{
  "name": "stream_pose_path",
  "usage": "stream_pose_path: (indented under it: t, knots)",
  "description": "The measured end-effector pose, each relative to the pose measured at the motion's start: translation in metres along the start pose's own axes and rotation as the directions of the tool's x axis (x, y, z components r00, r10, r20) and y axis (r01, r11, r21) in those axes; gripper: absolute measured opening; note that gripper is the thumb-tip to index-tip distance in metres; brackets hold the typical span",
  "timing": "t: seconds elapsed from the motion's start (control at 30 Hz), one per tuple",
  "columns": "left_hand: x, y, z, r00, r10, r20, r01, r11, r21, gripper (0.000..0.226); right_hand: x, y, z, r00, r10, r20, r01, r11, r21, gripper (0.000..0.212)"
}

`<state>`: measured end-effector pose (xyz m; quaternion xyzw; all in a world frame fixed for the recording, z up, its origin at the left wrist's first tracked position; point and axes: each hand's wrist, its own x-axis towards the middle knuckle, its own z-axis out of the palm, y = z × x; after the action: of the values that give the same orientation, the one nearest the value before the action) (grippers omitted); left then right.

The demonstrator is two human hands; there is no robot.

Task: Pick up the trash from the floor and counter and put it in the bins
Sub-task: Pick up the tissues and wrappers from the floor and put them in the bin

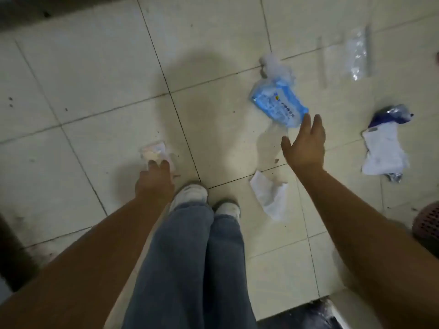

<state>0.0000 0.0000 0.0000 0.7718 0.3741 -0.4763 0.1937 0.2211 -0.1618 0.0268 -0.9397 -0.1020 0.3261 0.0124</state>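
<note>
My left hand (155, 180) reaches down to a small clear wrapper (155, 151) on the tiled floor, fingers closed around its near edge. My right hand (305, 141) hovers with fingers spread just short of a blue and white plastic pouch (276, 102), not touching it. A crumpled white tissue (269, 197) lies by my right shoe. A white and purple wrapper (384, 148) lies at the right. A clear plastic bag (356, 55) lies far right at the back. A white wad (273, 65) sits behind the blue pouch.
A pink perforated basket (427, 220) shows at the right edge. A dark bin with a white rim (337, 312) sits at the bottom right. Dark furniture (11, 248) stands at the left edge. My legs and white shoes (190, 194) are in the middle.
</note>
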Motion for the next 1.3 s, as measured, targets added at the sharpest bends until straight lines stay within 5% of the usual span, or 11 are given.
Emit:
stream_pose_path:
  t: [0.2,0.3,0.53,0.67,0.8,0.9,1.03,1.17,1.3]
  knots:
    - [0.065,0.019,0.069,0.998,-0.061,0.015,0.062,0.992,-0.109,0.068,0.072,0.008,0.056,0.98,0.147,-0.136,-0.132,0.985,0.111,0.076]
    - [0.084,0.02,0.081,0.996,-0.04,-0.078,0.036,0.998,-0.044,0.06,0.083,0.009,0.08,0.96,0.243,-0.139,-0.227,0.966,0.122,0.052]
    - [0.106,0.006,0.071,0.99,0.119,-0.075,-0.108,0.985,0.137,0.032,0.074,-0.011,0.133,0.96,0.258,0.11,-0.281,0.873,0.398,0.016]
    - [0.099,0.011,0.048,0.979,0.15,-0.142,-0.142,0.988,0.066,0.029,0.056,-0.02,0.148,0.951,0.235,0.2,-0.304,0.823,0.48,0.042]
    - [0.056,0.029,0.007,0.961,0.209,-0.179,-0.209,0.978,0.02,0.039,0.013,-0.022,0.123,0.945,0.196,0.262,-0.312,0.779,0.544,0.036]
    - [0.005,0.049,-0.033,0.9,0.352,-0.259,-0.349,0.935,0.06,0.024,-0.029,-0.015,0.078,0.935,0.203,0.292,-0.342,0.739,0.581,0.017]
    - [-0.07,0.084,-0.092,0.932,0.351,-0.093,-0.331,0.926,0.183,0.028,-0.085,0.009,-0.01,0.922,0.259,0.288,-0.386,0.674,0.629,0.038]
    - [-0.137,0.12,-0.126,0.944,0.321,-0.082,-0.294,0.925,0.24,0.03,-0.142,0.06,-0.093,0.927,0.268,0.261,-0.372,0.726,0.578,0.015]
    - [-0.162,0.144,-0.125,0.955,0.287,-0.079,-0.24,0.9,0.363,0.035,-0.174,0.107,-0.11,0.912,0.332,0.24,-0.41,0.722,0.557,0.017]
